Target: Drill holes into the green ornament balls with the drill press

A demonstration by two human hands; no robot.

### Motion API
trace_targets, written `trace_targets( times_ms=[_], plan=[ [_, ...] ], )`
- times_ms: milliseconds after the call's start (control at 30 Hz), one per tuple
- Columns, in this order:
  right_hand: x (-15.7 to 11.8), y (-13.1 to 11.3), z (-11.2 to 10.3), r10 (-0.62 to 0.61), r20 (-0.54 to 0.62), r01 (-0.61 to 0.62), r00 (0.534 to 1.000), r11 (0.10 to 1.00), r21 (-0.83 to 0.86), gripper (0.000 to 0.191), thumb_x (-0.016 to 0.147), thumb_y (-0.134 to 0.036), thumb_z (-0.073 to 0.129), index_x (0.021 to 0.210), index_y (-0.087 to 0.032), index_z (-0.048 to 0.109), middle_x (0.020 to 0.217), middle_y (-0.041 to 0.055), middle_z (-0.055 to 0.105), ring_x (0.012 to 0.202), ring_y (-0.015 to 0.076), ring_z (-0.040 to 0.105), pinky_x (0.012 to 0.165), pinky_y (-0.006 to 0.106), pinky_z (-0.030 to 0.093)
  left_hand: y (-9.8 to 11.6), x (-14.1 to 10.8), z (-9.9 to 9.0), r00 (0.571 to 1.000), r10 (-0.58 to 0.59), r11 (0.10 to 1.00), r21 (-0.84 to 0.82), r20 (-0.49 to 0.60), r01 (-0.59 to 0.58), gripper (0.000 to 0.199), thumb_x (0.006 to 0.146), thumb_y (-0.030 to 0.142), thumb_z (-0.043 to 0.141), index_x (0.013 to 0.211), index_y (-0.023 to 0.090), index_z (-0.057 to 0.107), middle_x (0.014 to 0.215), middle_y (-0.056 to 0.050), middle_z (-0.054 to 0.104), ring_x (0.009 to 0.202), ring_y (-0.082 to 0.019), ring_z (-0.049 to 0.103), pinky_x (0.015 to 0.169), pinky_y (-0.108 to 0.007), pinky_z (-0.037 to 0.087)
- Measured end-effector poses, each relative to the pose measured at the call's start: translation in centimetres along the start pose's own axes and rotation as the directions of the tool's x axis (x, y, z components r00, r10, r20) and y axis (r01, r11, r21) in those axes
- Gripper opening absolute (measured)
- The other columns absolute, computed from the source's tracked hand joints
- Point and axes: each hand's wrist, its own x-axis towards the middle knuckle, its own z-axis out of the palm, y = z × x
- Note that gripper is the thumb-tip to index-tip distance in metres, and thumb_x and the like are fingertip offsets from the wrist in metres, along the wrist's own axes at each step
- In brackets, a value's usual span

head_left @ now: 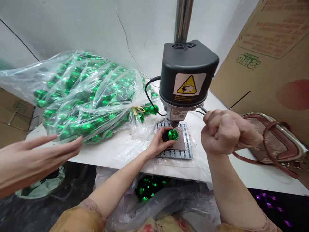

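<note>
Drill work was in progress on 1 green ball, as far as we could judge. The ball sat beneath the bit, on the brown board over the slotted plate, and the bit came down to its top. Our left hand grasped it from the side, fingers behind and thumb in front. Our right hand was clenched high beside the drill, apparently round the lever, whose rod ran into the fist.

How deep the bit had gone, or whether it had cut in at all, we could not tell. Dark crumbs lay about the plate, which suggested some drilling was already done. Many more green balls filled the clear bag on the table, with a few near its tied end, and others lay in the plastic below the table edge. We could not tell which of those were drilled and which were left, so the overall share done was unclear.

At our left, another person's hand reached out, open and holding nothing we could see, near the bag.
</note>
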Motion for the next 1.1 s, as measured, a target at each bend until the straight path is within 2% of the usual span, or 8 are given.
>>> trace_targets(
  times_ms=[167,333,633,700,800,933,1033,1100],
  plan=[
    [-0.6,0.7,-0.6,-0.208,0.042,0.206,0.977,0.977,0.049,0.043,0.078,-0.014,0.054,0.052,-0.016,0.02,0.046,-0.0062,0.022,0.038,0.0029,0.026,0.041,0.024,0.028,0.0,0.0,0.0,1.0,0.002,1.0,-0.007,-0.004,-0.002,0.059,0.07,0.036,0.084,0.122,0.023,0.058,0.12,-0.009,0.063,0.115,-0.028,0.058,0.102,-0.042,0.043],
    [-0.9,1.0,-1.0,-0.188,0.073,0.187,0.979,0.982,0.029,0.04,0.077,-0.014,0.053,0.053,-0.017,0.021,0.048,-0.0057,0.023,0.039,0.0037,0.026,0.041,0.025,0.029,0.0,0.0,0.0,1.0,0.003,1.0,0.027,0.013,-0.004,0.056,0.073,0.036,0.082,0.121,0.023,0.057,0.119,-0.009,0.063,0.115,-0.028,0.058,0.102,-0.043,0.044],
    [-1.9,1.6,-1.2,-0.268,0.047,0.266,0.962,0.963,0.038,0.044,0.074,-0.009,0.054,0.053,-0.016,0.017,0.048,-0.0056,0.025,0.039,0.0031,0.027,0.042,0.025,0.029,0.4,0.0,0.0,1.0,-0.008,1.0,-0.003,-0.007,0.008,0.058,0.07,0.035,0.084,0.12,0.022,0.057,0.117,-0.007,0.064,0.111,-0.026,0.06,0.098,-0.039,0.046],
    [-1.5,1.0,-0.9,-0.218,0.038,0.217,0.975,0.976,0.028,0.045,0.076,-0.011,0.056,0.051,-0.016,0.018,0.046,-0.006,0.025,0.039,0.0029,0.027,0.042,0.025,0.029,0.8,0.0,0.1,1.0,-0.003,1.0,-0.023,-0.01,0.003,0.057,0.07,0.034,0.083,0.119,0.021,0.057,0.116,-0.007,0.065,0.109,-0.025,0.061,0.096,-0.038,0.047],
    [0.5,-0.5,0.4,-0.01,-0.021,0.01,1.0,1.0,0.026,0.045,0.08,-0.016,0.057,0.048,-0.017,0.025,0.043,-0.0066,0.024,0.038,0.0033,0.026,0.041,0.025,0.025,1.5,-0.1,0.4,0.999,-0.004,1.0,-0.02,-0.04,0.003,0.056,0.069,0.032,0.083,0.117,0.02,0.056,0.112,-0.008,0.065,0.105,-0.025,0.062,0.093,-0.037,0.049],
    [3.9,-2.1,2.2,0.289,-0.061,-0.289,0.955,0.957,0.006,0.044,0.079,-0.02,0.062,0.045,-0.019,0.034,0.039,-0.006,0.031,0.037,0.0057,0.03,0.04,0.027,0.023,2.6,-0.7,0.5,0.992,0.025,0.985,0.174,-0.126,-0.002,0.048,0.07,0.029,0.081,0.112,0.02,0.057,0.105,-0.007,0.065,0.097,-0.024,0.062,0.085,-0.037,0.05],
    [4.9,-2.4,2.7,0.353,-0.048,-0.354,0.935,0.935,-0.018,0.044,0.081,-0.022,0.06,0.045,-0.019,0.035,0.041,-0.0056,0.033,0.038,0.005,0.03,0.041,0.026,0.023,3.5,-1.6,0.2,0.982,0.106,0.926,0.376,-0.158,-0.039,0.029,0.076,0.021,0.07,0.102,0.021,0.057,0.095,-0.004,0.064,0.089,-0.022,0.061,0.082,-0.038,0.049],
    [4.9,-2.4,2.8,0.344,-0.062,-0.347,0.937,0.937,-0.043,0.045,0.083,-0.022,0.058,0.045,-0.02,0.034,0.042,-0.0053,0.032,0.039,0.005,0.03,0.042,0.026,0.024,4.1,-2.2,-0.3,0.958,0.167,0.858,0.512,-0.235,-0.024,0.028,0.072,0.016,0.066,0.097,0.021,0.053,0.093,-0.005,0.06,0.09,-0.024,0.058,0.083,-0.041,0.048]
  ],
)
